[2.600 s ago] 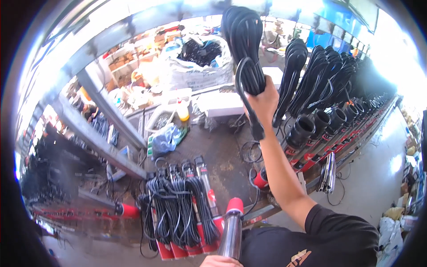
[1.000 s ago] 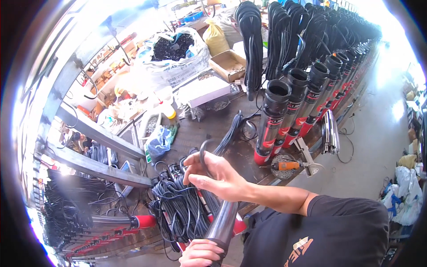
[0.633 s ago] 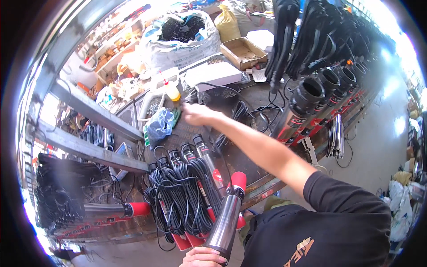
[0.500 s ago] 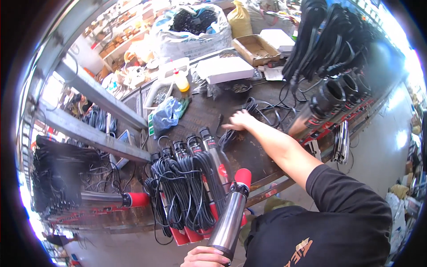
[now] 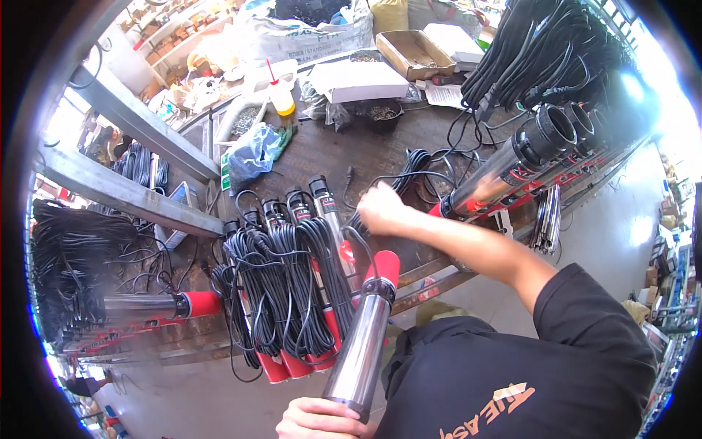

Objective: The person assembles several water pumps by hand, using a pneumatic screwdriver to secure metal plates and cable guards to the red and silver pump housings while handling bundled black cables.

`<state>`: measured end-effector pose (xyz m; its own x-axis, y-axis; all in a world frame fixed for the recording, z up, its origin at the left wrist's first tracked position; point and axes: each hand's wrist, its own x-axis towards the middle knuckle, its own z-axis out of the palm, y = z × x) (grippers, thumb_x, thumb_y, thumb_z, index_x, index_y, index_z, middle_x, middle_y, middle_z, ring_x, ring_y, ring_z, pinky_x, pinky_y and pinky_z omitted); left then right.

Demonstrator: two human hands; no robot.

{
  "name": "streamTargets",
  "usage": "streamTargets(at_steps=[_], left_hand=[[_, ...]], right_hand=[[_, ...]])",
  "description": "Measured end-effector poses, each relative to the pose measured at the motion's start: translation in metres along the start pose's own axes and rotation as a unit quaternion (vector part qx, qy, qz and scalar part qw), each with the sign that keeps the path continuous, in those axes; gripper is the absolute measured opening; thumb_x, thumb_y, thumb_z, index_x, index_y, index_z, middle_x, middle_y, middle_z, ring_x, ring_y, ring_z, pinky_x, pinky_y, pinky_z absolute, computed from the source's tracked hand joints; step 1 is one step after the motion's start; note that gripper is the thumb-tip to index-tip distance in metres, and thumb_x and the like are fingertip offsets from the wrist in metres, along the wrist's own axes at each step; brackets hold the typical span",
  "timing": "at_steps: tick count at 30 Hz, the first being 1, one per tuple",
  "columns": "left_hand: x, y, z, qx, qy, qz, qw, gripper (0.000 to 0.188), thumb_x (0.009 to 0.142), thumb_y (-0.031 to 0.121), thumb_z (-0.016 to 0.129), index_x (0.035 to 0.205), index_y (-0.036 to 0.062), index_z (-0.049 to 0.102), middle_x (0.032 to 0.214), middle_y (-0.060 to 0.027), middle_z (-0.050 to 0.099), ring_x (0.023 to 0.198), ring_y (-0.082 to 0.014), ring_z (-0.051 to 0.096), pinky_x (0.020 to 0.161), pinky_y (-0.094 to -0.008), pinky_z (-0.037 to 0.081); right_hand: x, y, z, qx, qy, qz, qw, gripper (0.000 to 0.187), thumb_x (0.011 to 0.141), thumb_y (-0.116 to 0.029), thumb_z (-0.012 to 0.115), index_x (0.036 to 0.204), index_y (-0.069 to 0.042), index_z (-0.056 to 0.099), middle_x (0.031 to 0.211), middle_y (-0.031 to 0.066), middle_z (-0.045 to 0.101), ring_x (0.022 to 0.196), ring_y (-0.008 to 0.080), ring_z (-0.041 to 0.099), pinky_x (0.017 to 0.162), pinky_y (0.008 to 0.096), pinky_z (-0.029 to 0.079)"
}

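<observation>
My left hand (image 5: 318,418) is wrapped round the near end of a shiny steel submersible pump (image 5: 360,340) with a red end cap (image 5: 386,266). The pump slants up and away across the front edge of the bench. My right hand (image 5: 382,209) is closed in a fist on a black cable (image 5: 356,222) above the bench; part of the cable is hidden by the fingers. Left of the held pump, several similar pumps (image 5: 322,196) with red ends lie side by side, bundles of black cable (image 5: 274,285) tied over them.
More steel pumps (image 5: 504,168) lie on the right, below hanging black cables (image 5: 541,58). A yellow bottle (image 5: 280,97), a blue plastic bag (image 5: 256,155), a white box (image 5: 358,82) and a brown carton (image 5: 415,55) stand at the back. Grey metal posts (image 5: 139,194) cross the left.
My right hand has closed into a fist on the cable and come slightly left. My left hand and the held pump sit a little further left and higher in view.
</observation>
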<state>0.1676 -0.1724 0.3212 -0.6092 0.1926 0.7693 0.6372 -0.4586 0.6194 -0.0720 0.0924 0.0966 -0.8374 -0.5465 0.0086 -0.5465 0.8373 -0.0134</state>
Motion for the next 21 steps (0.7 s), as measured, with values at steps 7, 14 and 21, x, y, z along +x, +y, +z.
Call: streamTargets(at_steps=[7, 14, 21], left_hand=[[-0.01, -0.011, -0.031, -0.12, 0.04, 0.046, 0.991, 0.012, 0.069, 0.006, 0.075, 0.069, 0.009, 0.063, 0.06, -0.0033, 0.066, 0.054, -0.0177, 0.069, 0.059, -0.0314, 0.055], [-0.028, -0.009, -0.026, -0.056, 0.174, 0.023, 0.983, 0.03, 0.078, 0.016, 0.081, 0.07, 0.0158, 0.052, 0.054, 0.0039, 0.058, 0.047, -0.0126, 0.06, 0.06, -0.0297, 0.045], [-0.016, -0.015, 0.059, 0.202, 0.285, 0.006, 0.937, 0.041, 0.074, 0.031, 0.079, 0.091, 0.0126, 0.047, 0.074, -0.0003, 0.047, 0.067, -0.0194, 0.052, 0.069, -0.0381, 0.043]], right_hand=[[-0.113, -0.091, 0.034, 0.547, 0.147, -0.085, 0.82, 0.033, 0.099, -0.03, 0.051, 0.108, -0.004, 0.068, 0.105, 0.0131, 0.071, 0.094, 0.0327, 0.07, 0.088, 0.0425, 0.052], [-0.124, -0.045, 0.117, 0.452, 0.233, 0.0, 0.861, 0.029, 0.098, -0.024, 0.045, 0.107, -0.009, 0.068, 0.11, 0.0118, 0.07, 0.1, 0.0332, 0.065, 0.096, 0.0458, 0.046], [-0.12, -0.099, 0.038, 0.86, 0.05, 0.508, -0.027, 0.029, 0.098, -0.036, 0.053, 0.11, -0.011, 0.063, 0.104, 0.0089, 0.069, 0.101, 0.0277, 0.064, 0.097, 0.0467, 0.05]])
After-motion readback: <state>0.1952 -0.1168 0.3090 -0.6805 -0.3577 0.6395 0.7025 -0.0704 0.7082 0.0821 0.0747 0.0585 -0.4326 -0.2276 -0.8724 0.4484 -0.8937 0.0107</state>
